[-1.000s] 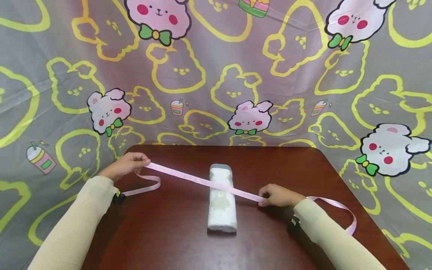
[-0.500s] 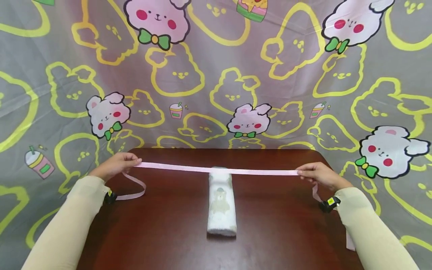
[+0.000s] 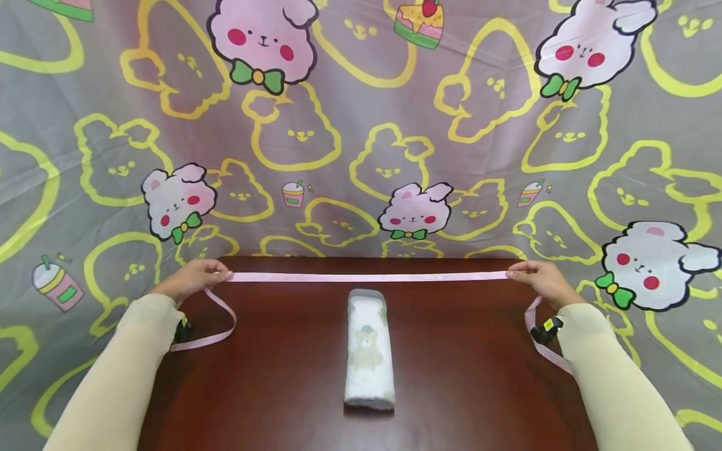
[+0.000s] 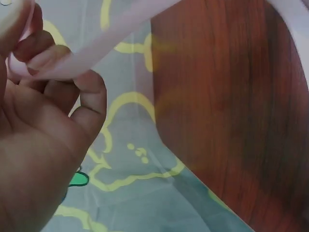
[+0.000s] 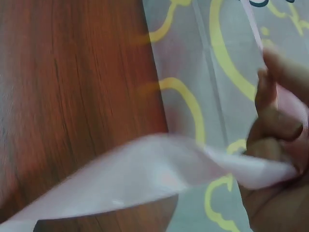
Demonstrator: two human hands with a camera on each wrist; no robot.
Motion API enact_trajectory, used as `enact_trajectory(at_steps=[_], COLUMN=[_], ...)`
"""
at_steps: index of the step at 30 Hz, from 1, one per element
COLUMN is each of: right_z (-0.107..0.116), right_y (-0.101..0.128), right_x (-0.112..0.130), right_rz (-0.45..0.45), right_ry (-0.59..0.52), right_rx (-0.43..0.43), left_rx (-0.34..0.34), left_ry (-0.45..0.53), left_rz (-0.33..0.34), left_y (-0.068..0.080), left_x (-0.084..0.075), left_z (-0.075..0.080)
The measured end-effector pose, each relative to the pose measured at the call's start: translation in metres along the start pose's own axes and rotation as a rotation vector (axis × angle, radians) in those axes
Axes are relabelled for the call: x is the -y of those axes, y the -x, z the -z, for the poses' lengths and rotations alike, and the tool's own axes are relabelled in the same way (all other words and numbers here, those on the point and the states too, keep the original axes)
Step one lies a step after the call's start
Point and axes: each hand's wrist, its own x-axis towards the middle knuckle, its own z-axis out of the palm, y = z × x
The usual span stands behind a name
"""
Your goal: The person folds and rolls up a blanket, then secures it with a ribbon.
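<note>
A pink ribbon (image 3: 366, 276) is stretched taut and level across the far part of the brown table (image 3: 282, 376), just beyond a rolled white towel (image 3: 369, 349) printed with a bear. My left hand (image 3: 194, 280) pinches the ribbon at the table's far left corner, and my right hand (image 3: 536, 279) pinches it at the far right corner. Loose ribbon ends hang below each hand. The left wrist view shows fingers (image 4: 53, 63) curled round the ribbon (image 4: 96, 43). The right wrist view shows the ribbon (image 5: 159, 179) running from the pinching fingers (image 5: 275, 121).
A grey cloth with yellow bear outlines and pink bear faces (image 3: 361, 125) hangs behind and around the table. The table edges fall away to this cloth on both sides (image 4: 130, 169) (image 5: 193, 72).
The right hand has carried its ribbon end from near the towel out to the far right corner. The ribbon went from lying slanted over the towel to taut and level beyond it.
</note>
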Motion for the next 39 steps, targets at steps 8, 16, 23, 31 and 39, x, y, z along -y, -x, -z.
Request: enact_trajectory(at_steps=[8, 16, 23, 31, 39], right_z=[-0.03, -0.057, -0.069, -0.1, -0.148], right_y=[-0.016, -0.018, -0.015, -0.013, -0.016], right_x=[-0.019, -0.029, -0.025, 0.012, 0.034], right_rz=[-0.01, -0.034, -0.038, 0.157, 0.303], right_ry=[0.168, 0.3, 0.443, 0.662, 0.571], right_rx=[-0.125, -0.045, 0.002, 0.041, 0.26], left_rx=[-0.118, -0.156, -0.119, 0.0, 0.206], left_ry=[-0.155, -0.331, -0.393, -0.707, -0.659], left_rz=[-0.042, 0.077, 0.071, -0.038, 0.011], left_y=[-0.018, -0.027, -0.028, -0.039, -0.042], left_x=[0.018, 0.036, 0.035, -0.012, -0.046], left_z=[-0.031, -0.06, -0.072, -0.095, -0.144])
